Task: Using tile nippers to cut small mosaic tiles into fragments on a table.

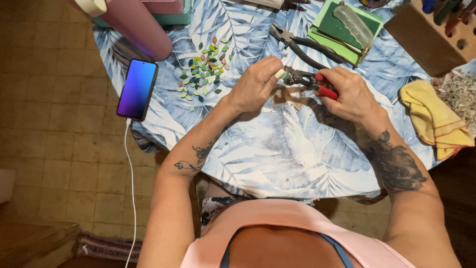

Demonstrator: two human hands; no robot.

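My left hand pinches a small pale green glass piece between thumb and fingers. My right hand grips red-handled nippers, whose dark jaws meet the edge of that piece. Both hands hover over a round table covered by a blue leaf-print cloth. To the left of my left hand lies a scatter of several small leaf-shaped glass bits in green, white and brown tones.
Black pliers lie behind my hands. Green glass sheets with a clear bottle on top sit at the back. A yellow rag is at right, a phone with white cable at left, a pink bottle behind it.
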